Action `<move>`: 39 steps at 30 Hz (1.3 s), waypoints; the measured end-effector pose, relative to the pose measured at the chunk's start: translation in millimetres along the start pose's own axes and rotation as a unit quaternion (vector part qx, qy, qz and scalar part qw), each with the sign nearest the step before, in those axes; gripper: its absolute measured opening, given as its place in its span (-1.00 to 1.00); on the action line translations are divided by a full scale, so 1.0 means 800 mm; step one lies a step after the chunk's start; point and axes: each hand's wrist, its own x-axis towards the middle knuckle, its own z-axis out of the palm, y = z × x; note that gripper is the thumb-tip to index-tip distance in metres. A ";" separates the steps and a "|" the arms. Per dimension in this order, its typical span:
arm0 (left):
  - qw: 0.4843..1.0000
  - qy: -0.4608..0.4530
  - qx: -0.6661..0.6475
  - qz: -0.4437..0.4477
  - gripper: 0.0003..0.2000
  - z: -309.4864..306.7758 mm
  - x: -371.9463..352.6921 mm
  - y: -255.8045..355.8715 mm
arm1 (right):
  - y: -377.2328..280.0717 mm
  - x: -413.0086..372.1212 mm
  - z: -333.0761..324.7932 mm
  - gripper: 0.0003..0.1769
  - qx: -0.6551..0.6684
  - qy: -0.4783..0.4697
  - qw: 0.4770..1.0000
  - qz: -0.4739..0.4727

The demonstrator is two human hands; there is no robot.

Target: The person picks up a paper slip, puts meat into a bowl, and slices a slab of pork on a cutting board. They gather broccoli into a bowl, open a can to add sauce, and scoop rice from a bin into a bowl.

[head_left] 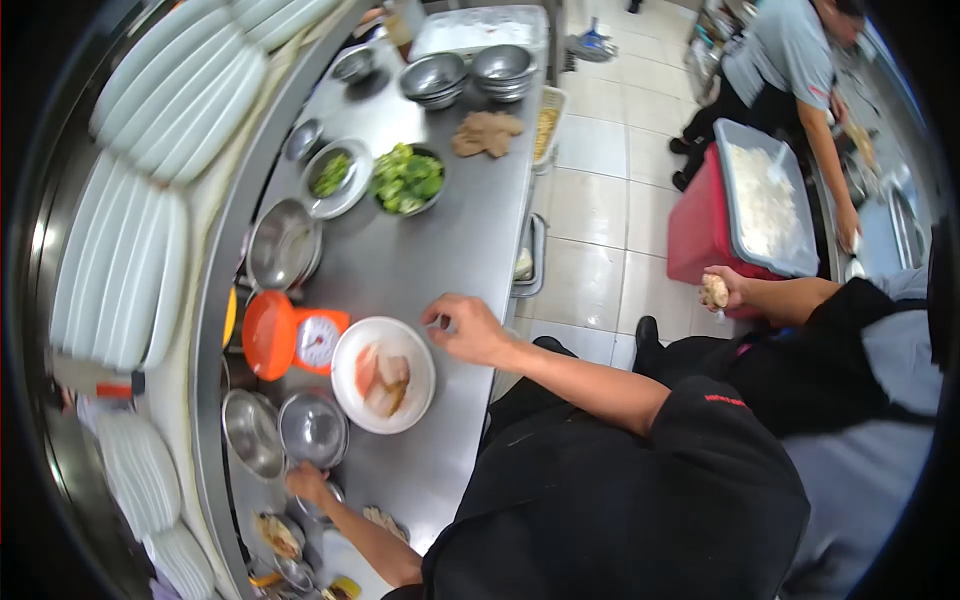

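Note:
My right hand (468, 330) hovers beside the rim of a white bowl (425, 400), its fingers loosely bent and a gap showing between thumb and forefinger. I see nothing held in it. Pale and pinkish raw pieces (385, 380) lie in that bowl. At the near rim of a steel bowl (314, 428), my left hand (308, 482) has its fingers closed on the edge; the fingertips are partly hidden. Another steel bowl (250, 435) stands against it. An orange kitchen scale (320, 342) with a round dial and orange pan (268, 335) sits beside the white bowl.
Chopped greens fill a bowl (408, 180); ginger (487, 133) and stacked steel bowls (502, 70) lie beyond. White plates (120, 260) line the shelf. A co-worker's hand (728, 288) holds a knobbly piece close behind. Another person stands by a red bin (695, 225).

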 end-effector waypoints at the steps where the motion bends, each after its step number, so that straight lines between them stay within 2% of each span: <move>1: 0.997 0.023 0.048 0.053 -0.66 0.006 0.007 -0.017 | -0.002 0.000 0.005 -0.84 -0.006 0.007 1.000 0.010; 2: 0.989 0.042 0.097 0.103 -0.68 0.011 0.010 -0.038 | -0.004 -0.002 0.008 -0.84 -0.013 0.013 1.000 0.020; 4: 0.998 0.021 -0.025 0.060 -0.70 0.001 0.001 -0.013 | -0.019 -0.008 0.014 -0.84 0.014 0.020 0.999 0.036; 5: 0.994 0.050 -0.042 0.089 -0.75 -0.022 -0.024 0.034 | -0.022 -0.012 0.017 -0.84 0.004 0.038 0.999 0.027; 6: 0.986 0.098 -0.016 0.135 -0.77 -0.014 -0.021 0.017 | -0.024 -0.016 0.022 -0.83 0.002 0.042 0.999 0.016; 7: 0.990 0.093 -0.009 0.108 -0.78 -0.019 -0.021 0.017 | -0.029 -0.020 0.026 -0.84 -0.018 0.039 0.999 0.025; 8: 0.986 0.127 0.021 0.106 -0.80 -0.025 -0.022 0.027 | -0.035 -0.025 0.030 -0.85 0.003 0.026 0.999 0.025; 9: 0.993 0.091 -0.052 0.044 -0.81 -0.049 -0.023 0.052 | -0.037 -0.031 0.034 -0.85 0.021 0.020 0.999 0.028; 10: 0.994 0.080 -0.069 0.004 -0.83 -0.046 -0.018 0.034 | -0.035 -0.040 0.043 -0.86 0.063 0.010 0.997 0.051; 12: 0.984 0.097 -0.146 -0.013 -0.87 -0.090 -0.040 0.058 | -0.053 -0.063 0.064 -0.86 0.075 -0.038 0.994 0.067; 13: 0.984 0.107 -0.140 -0.026 -0.87 -0.101 -0.049 0.053 | -0.056 -0.070 0.076 -0.85 0.128 -0.077 0.982 0.111; 14: 0.967 0.062 -0.231 -0.082 -0.89 -0.108 -0.056 0.046 | -0.061 -0.075 0.086 -0.83 0.176 -0.111 0.965 0.158; 15: 0.937 0.015 -0.324 -0.132 -0.90 -0.115 -0.065 0.050 | -0.067 -0.079 0.096 -0.66 0.175 -0.182 0.950 0.182; 16: 0.936 0.021 -0.326 -0.135 -0.90 -0.124 -0.077 0.057 | -0.081 -0.082 0.110 -0.66 0.174 -0.187 0.950 0.178; 18: 0.918 -0.014 -0.380 -0.114 -0.92 -0.150 -0.116 0.081 | -0.112 -0.089 0.134 -0.48 0.236 -0.235 0.900 0.280; 19: 0.910 -0.058 -0.389 -0.133 -0.92 -0.153 -0.131 0.087 | -0.117 -0.088 0.141 -0.36 0.236 -0.258 0.878 0.328; 20: 0.899 -0.102 -0.398 -0.152 -0.92 -0.152 -0.146 0.092 | -0.111 -0.089 0.147 -0.36 0.235 -0.269 0.875 0.327; 22: 0.895 -0.142 -0.413 -0.091 -0.92 -0.138 -0.176 0.101 | -0.088 -0.095 0.147 -0.45 0.348 -0.211 0.836 0.369; 23: 0.895 -0.138 -0.414 -0.095 -0.92 -0.141 -0.184 0.102 | -0.088 -0.097 0.136 -0.51 0.312 -0.209 0.852 0.366; 25: 0.881 -0.216 -0.415 -0.071 -0.91 -0.136 -0.203 0.123 | -0.092 -0.108 0.102 -0.63 0.247 -0.156 0.882 0.370; 26: 0.870 -0.242 -0.426 -0.059 -0.91 -0.126 -0.212 0.132 | -0.074 -0.116 0.086 -0.62 0.209 -0.143 0.895 0.367; 28: 0.921 -0.150 -0.357 0.034 -0.90 -0.113 -0.222 0.142 | -0.042 -0.127 0.057 -0.59 0.119 -0.137 0.941 0.285; 30: 0.955 -0.161 -0.248 0.030 -0.88 -0.123 -0.224 0.156 | -0.048 -0.131 0.033 -0.54 0.051 -0.082 0.957 0.273; 34: 0.945 -0.139 -0.295 0.032 -0.88 -0.104 -0.220 0.133 | 0.036 -0.109 -0.025 -0.54 0.101 0.076 0.929 0.347; 35: 0.943 -0.142 -0.296 0.045 -0.88 -0.101 -0.218 0.130 | 0.031 -0.095 -0.037 -0.51 0.110 0.087 0.935 0.327; 37: 0.883 -0.205 -0.412 -0.086 -0.95 -0.095 -0.220 0.135 | 0.057 -0.064 -0.049 -0.50 0.134 0.127 0.922 0.341; 38: 0.884 -0.207 -0.413 -0.074 -0.95 -0.089 -0.227 0.144 | 0.078 -0.048 -0.053 -0.48 0.152 0.154 0.909 0.357; 39: 0.826 -0.234 -0.492 -0.146 -0.97 -0.082 -0.233 0.154 | 0.114 -0.034 -0.053 -0.45 0.133 0.155 0.916 0.345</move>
